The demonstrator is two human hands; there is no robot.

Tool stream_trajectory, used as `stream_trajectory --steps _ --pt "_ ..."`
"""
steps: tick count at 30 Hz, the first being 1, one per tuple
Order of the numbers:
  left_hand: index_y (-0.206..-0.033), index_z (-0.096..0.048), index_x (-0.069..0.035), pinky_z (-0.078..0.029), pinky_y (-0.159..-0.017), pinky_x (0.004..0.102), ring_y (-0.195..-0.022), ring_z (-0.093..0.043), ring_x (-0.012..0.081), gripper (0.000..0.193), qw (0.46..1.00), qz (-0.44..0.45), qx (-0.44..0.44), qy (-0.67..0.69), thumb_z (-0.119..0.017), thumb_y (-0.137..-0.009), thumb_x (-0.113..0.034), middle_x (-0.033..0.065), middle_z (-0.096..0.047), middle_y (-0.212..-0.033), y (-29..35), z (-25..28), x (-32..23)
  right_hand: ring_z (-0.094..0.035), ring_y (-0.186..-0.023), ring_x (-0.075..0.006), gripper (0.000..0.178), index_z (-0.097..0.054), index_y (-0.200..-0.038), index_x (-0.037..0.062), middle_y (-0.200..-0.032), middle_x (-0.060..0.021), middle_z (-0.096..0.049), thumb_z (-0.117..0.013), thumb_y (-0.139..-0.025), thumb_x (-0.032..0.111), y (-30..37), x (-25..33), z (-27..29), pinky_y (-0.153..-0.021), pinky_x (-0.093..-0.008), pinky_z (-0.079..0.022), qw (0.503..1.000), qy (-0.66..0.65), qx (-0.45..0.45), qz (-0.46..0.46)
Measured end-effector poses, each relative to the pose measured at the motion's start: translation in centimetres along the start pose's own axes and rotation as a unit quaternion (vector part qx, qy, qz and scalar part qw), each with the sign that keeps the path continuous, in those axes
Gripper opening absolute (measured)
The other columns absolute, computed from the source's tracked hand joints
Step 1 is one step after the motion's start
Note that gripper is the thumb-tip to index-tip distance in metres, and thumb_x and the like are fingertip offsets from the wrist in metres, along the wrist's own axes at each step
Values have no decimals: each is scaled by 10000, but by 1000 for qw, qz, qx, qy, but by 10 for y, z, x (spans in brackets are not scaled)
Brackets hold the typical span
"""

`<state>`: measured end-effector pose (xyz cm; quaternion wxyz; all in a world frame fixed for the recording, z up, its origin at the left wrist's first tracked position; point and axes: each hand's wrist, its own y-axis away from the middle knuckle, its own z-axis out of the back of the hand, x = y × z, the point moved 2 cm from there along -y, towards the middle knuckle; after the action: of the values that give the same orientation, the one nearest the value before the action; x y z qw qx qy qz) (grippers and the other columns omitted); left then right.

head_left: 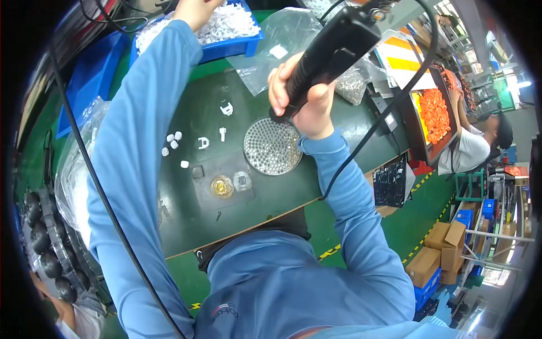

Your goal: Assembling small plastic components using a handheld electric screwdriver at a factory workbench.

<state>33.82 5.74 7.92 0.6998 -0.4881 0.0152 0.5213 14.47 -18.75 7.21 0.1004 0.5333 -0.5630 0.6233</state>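
Note:
My right hand (307,104) is wrapped round a black electric screwdriver (333,53), its body tilted up and to the right above the table. Below it lies a round metal plate full of small holes (272,147), some with tiny screws in them. At the far left my left hand (195,12) is over a blue bin (253,40) heaped with small white plastic parts (228,24); its fingers are mostly cut off by the upper edge. Several white caps (174,141) and loose white brackets (226,109) lie on the table. A clear fixture with a yellow part (221,186) sits nearer me.
An empty-looking blue tray (93,79) lies at the left. Clear plastic bags, one with small screws (353,86), lie beyond the plate. A box of orange parts (433,116) stands at right, near a co-worker (474,144). A black cable (389,107) loops past my right arm.

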Motion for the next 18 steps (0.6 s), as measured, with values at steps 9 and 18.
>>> stream_trajectory --steps 9,18 --pt "-818 -725 20 -523 -674 380 -687 -655 257 187 998 -33 -54 -8 -722 -843 -165 162 -692 -736 40 19 -23 -519 -503 -157 782 -553 -1023 8 -614 -66 -524 -653 -808 752 -4 7 4 -447 -274 -419 998 63 -9 -2" --pt "-1056 -637 -7 -527 -757 372 -826 -630 267 305 950 -67 304 10 -748 -873 -225 122 -593 -910 187 33 -70 -601 -633 -150 678 -582 -1130 -23 -750 -75 -613 -803 -812 533 -7 6 -6 -580 -264 -485 997 56 -45 -42"
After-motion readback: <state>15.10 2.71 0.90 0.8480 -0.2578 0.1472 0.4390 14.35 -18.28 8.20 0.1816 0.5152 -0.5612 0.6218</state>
